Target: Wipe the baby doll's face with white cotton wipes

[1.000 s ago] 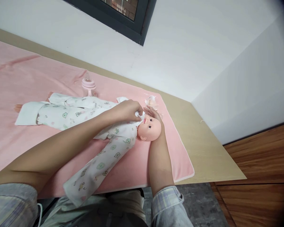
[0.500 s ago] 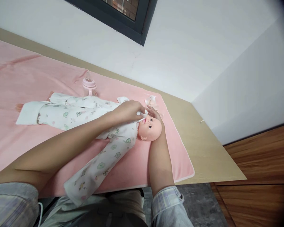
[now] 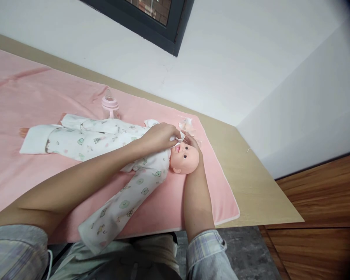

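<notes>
Pink blanket (image 3: 151, 210) covers the table (image 3: 247, 186). Left grip (image 3: 162, 136) pinches a cloth (image 3: 181, 137); just beside, toward four o'clock, lies the doll's head (image 3: 187, 160). Right grip (image 3: 193, 141), outstretched, cradles it from one o'clock.

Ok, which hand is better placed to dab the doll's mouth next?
Likely the left hand: it pinches a thin white piece close beside the doll's mouth. The right hand is around the far side of the doll's head, holding no cloth that shows.

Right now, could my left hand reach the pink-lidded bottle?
Probably yes: the bottle stands upright just beyond the doll, and the way over looks free, though your left hand seems to hold something white.
</notes>
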Motion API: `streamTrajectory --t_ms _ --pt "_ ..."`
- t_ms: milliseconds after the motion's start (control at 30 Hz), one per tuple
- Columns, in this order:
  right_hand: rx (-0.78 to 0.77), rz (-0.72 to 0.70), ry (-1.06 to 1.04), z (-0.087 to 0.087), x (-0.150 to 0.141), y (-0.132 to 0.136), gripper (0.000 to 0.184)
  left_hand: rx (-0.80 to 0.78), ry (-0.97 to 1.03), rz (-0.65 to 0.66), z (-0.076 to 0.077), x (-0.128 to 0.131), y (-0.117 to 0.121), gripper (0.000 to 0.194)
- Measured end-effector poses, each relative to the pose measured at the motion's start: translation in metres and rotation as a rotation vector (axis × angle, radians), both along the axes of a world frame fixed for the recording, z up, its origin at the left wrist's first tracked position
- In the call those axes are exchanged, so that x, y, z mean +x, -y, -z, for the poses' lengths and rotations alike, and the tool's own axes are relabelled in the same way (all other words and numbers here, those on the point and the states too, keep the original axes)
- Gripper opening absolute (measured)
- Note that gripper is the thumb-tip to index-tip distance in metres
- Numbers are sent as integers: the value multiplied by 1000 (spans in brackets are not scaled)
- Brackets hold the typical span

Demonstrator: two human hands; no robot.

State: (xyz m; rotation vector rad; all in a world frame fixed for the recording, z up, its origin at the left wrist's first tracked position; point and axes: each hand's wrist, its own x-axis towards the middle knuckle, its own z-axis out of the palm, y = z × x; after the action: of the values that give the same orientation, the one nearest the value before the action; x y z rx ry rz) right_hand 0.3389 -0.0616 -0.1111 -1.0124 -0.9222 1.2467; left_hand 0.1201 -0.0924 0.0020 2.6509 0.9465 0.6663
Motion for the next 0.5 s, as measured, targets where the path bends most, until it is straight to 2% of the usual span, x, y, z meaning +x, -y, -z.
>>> streamTrajectory --t_ms 100,200,300,500 --pt "-21 8 8 -3 -1 2 39 -23 9 19 -3 0 3 25" --pt "5 19 -9 -6 -4 7 35 -53 17 68 -4 -1 4 24" --pt "7 16 -20 -11 -7 15 34 -83 16 117 -2 -1 6 25" --pt "11 26 18 -21 -14 32 35 -79 10 129 2 -1 6 26"
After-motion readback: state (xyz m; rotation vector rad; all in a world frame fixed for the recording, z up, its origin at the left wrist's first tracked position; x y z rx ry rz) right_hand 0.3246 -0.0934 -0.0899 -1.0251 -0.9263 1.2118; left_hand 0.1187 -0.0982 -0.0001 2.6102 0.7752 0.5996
